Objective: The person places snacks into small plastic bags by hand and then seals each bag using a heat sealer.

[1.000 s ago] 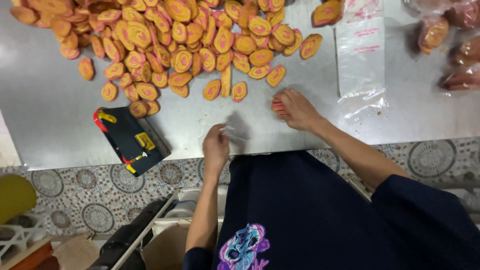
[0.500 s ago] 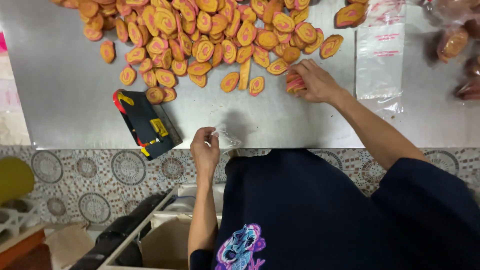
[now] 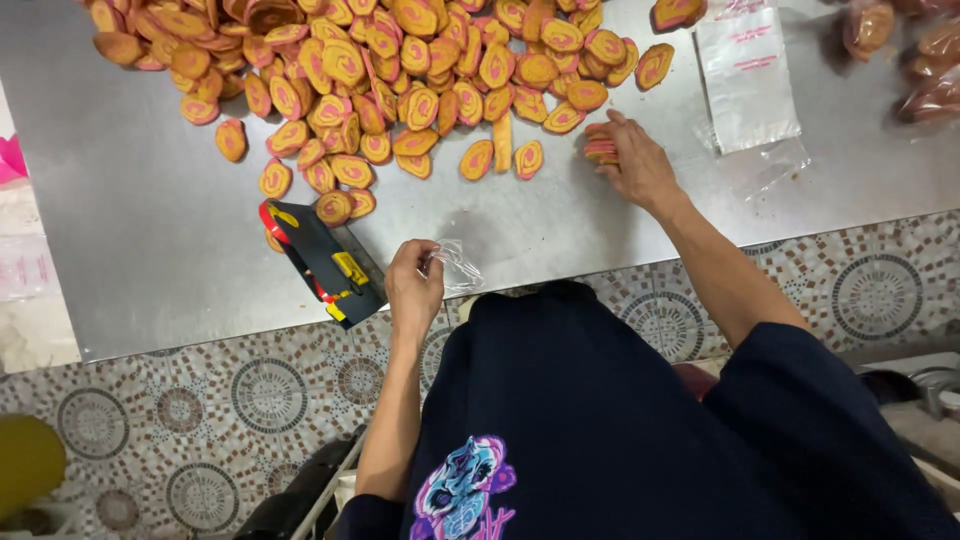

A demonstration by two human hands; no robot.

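Head view: two hands at a steel table (image 3: 150, 260), one on cookies, one on a bag.

The right hand (image 3: 640, 165) reaches forward, fingers curled shut around a small stack of cookies (image 3: 600, 143) at the edge of the big pile (image 3: 400, 70). The left hand (image 3: 413, 290) sits near the table edge, pinching a crumpled clear bag (image 3: 455, 265) beside a black tool (image 3: 325, 262). The stack could slip or crumble if squeezed unevenly; the limp bag could fold shut.
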